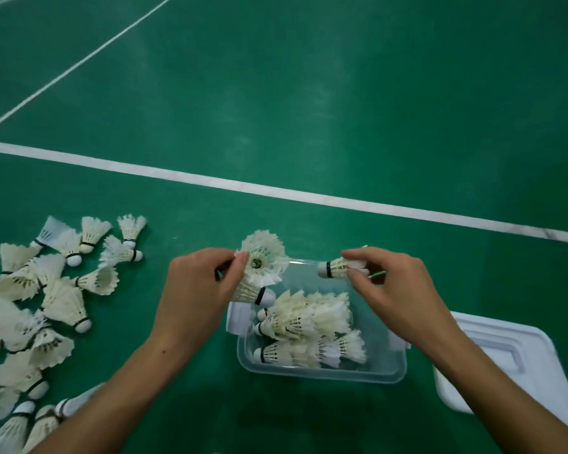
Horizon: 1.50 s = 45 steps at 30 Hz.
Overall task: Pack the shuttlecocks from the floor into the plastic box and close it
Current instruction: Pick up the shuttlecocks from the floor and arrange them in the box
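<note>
The shuttlecocks are white feather ones with rounded white cork tips and a dark band where feathers meet cork; small dark print marks show on some skirts, too small to read. A large loose heap (36, 309) of them lies on the green court floor (309, 93) at the left, tumbled in all directions.

The clear plastic box (322, 371) stands open on the floor between the forearms, with several shuttlecocks (305, 322) lying on their sides inside, corks mostly pointing left. Its white lid (505, 365) rests flat on the floor just to the right of the box, apart from it.

The left hand (197, 290) is closed on two shuttlecocks over the box's far left corner: one (261, 257) turned so its open skirt faces the camera, another (253, 293) below it lying sideways with its cork to the right. The right hand (384, 290) pinches a single shuttlecock (336, 267) between thumb and fingers above the far edge of the box, cork pointing left.

White court lines (276, 190) cross the floor beyond the hands.
</note>
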### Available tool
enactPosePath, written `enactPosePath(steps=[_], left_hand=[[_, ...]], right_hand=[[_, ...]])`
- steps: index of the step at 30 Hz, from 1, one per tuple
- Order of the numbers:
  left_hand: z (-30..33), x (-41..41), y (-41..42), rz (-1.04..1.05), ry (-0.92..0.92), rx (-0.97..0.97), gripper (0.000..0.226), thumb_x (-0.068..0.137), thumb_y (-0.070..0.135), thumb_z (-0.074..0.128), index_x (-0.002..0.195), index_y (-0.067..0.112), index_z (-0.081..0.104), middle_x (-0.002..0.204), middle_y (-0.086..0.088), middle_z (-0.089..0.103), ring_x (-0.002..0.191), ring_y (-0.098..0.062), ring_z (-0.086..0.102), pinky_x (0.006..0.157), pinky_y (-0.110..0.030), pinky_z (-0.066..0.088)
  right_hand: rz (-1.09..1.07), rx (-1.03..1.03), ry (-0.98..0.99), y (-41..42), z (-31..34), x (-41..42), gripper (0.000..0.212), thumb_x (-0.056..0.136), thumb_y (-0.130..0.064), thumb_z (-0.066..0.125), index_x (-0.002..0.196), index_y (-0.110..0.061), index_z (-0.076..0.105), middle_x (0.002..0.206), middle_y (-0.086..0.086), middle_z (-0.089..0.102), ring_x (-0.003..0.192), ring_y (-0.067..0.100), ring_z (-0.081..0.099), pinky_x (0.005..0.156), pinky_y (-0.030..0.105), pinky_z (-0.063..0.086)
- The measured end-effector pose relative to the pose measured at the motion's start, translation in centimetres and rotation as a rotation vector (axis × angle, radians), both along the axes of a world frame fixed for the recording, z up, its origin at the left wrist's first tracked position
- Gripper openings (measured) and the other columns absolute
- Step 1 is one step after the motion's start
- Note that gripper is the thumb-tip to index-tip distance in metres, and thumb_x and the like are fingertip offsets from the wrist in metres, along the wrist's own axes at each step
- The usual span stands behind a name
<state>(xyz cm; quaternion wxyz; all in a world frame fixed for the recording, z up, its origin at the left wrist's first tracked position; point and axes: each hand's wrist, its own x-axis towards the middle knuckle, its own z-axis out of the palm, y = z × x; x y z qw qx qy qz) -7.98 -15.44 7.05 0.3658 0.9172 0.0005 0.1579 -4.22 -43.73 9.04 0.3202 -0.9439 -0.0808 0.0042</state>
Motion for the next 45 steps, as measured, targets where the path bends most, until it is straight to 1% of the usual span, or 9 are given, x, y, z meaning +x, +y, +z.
enactPosePath(steps=[7,11,15,17,20,27,36,42,45], left_hand=[[-1.0,0.4,-0.7,0.027,0.025,-0.009,0.037,0.097,0.034,0.069,0.068,0.011,0.072,0.051,0.002,0.056,0.05,-0.021,0.046,0.048,-0.03,0.04],[-0.7,0.4,0.0,0.072,0.014,-0.019,0.033,0.097,0.031,0.07,0.068,0.015,0.07,0.052,0.01,0.053,0.052,-0.013,0.047,0.048,-0.019,0.035],[-0.7,0.1,0.4,0.094,0.015,-0.003,0.029,0.097,0.031,0.07,0.074,0.014,0.077,0.056,0.01,0.061,0.059,-0.015,0.058,0.048,-0.018,0.039],[-0.7,0.0,0.3,0.095,0.013,-0.002,0.026,0.097,0.029,0.071,0.075,0.016,0.077,0.057,0.013,0.062,0.059,-0.01,0.059,0.049,-0.014,0.039],[-1.1,-0.1,0.2,0.099,0.014,0.001,0.028,0.096,0.031,0.071,0.074,0.016,0.077,0.058,0.009,0.064,0.059,-0.016,0.059,0.051,-0.023,0.044],[-1.2,0.0,0.1,0.087,0.027,0.019,0.024,0.095,0.029,0.073,0.075,0.018,0.077,0.059,0.017,0.062,0.058,-0.005,0.059,0.052,-0.01,0.038],[-1.3,0.6,0.5,0.038,0.064,0.109,0.025,0.094,0.034,0.072,0.082,0.014,0.083,0.06,0.015,0.064,0.062,-0.007,0.063,0.05,-0.014,0.042],[-0.4,2.5,-0.3,-0.036,0.108,0.29,0.04,0.098,0.042,0.065,0.069,0.016,0.075,0.056,0.005,0.065,0.045,-0.009,0.056,0.047,-0.034,0.051],[0.2,3.6,-1.7,-0.073,0.182,0.409,0.044,0.1,0.043,0.062,0.063,0.019,0.066,0.053,0.006,0.06,0.044,-0.009,0.055,0.042,-0.022,0.035]], right_hand=[[-0.058,0.025,0.12,-3.4,-3.8,-0.6,0.035,0.09,-0.021,0.079,0.122,-0.032,0.07,0.087,-0.014,0.073,0.078,-0.001,0.07,0.078,0.028,0.06],[0.041,0.066,0.153,-0.6,-5.5,-0.1,0.033,0.093,-0.019,0.076,0.119,-0.034,0.064,0.087,-0.012,0.072,0.076,0.002,0.069,0.072,0.029,0.06],[0.212,0.034,0.124,3.6,-7.7,0.5,0.025,0.093,-0.014,0.076,0.114,-0.023,0.066,0.104,-0.006,0.075,0.082,0.003,0.067,0.073,0.01,0.049],[0.241,0.012,0.081,5.3,-8.7,0.7,0.021,0.093,-0.011,0.075,0.109,-0.019,0.065,0.105,-0.003,0.075,0.086,0.009,0.068,0.076,0.018,0.054],[0.217,-0.007,0.033,6.9,-10.4,1.2,0.022,0.091,-0.006,0.075,0.101,-0.019,0.061,0.096,-0.003,0.072,0.083,0.014,0.067,0.075,0.035,0.059],[0.232,-0.096,0.07,8.8,-13.5,1.7,0.025,0.091,0.001,0.064,0.087,-0.021,0.053,0.077,-0.003,0.063,0.069,0.017,0.061,0.064,0.043,0.059],[0.212,0.204,0.243,6.5,-10.6,2.1,0.026,0.086,-0.025,0.084,0.102,-0.019,0.065,0.096,-0.004,0.074,0.088,0.007,0.072,0.086,0.027,0.062],[0.114,0.348,0.036,3.8,-6.1,1.1,0.025,0.087,-0.022,0.085,0.106,-0.016,0.072,0.102,-0.01,0.075,0.096,0.001,0.071,0.087,0.02,0.06],[0.188,0.318,-0.119,3.8,-3.8,0.2,0.032,0.086,-0.022,0.085,0.115,-0.017,0.072,0.113,-0.011,0.073,0.107,0.002,0.066,0.094,0.016,0.053]])
